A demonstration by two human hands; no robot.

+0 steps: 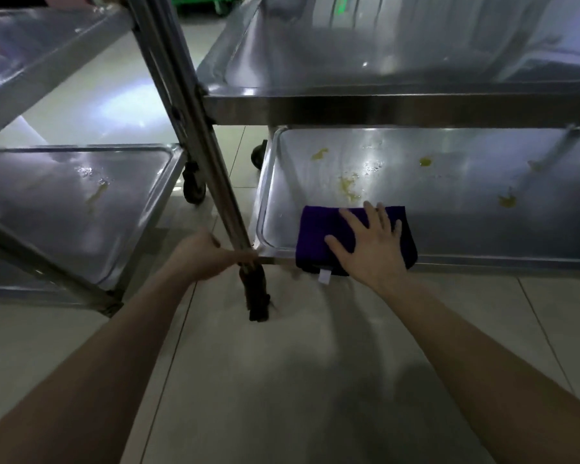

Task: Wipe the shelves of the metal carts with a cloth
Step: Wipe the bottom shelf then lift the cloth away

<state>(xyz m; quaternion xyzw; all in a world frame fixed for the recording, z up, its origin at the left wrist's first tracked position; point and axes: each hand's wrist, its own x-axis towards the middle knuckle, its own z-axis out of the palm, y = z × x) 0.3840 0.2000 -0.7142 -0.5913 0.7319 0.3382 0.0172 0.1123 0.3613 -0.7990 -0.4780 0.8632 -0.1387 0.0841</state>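
Note:
A folded purple cloth (318, 234) lies at the near left corner of the right cart's bottom shelf (466, 226), hanging slightly over the front rim. My right hand (370, 244) presses flat on it, fingers spread. Several yellow stains (349, 187) dot the shelf beyond the cloth. My left hand (203, 257) is closed around the foot of the cart's front left post (215, 162), just above the wheel (257, 304). The cart's upper shelf (399, 72) overhangs the bottom one.
A second metal cart stands to the left, its lower shelf (67, 202) carrying a yellowish smear and its upper shelf (31, 51) at top left. Black casters (193, 184) sit between the carts. Pale tiled floor (282, 380) spreads in front.

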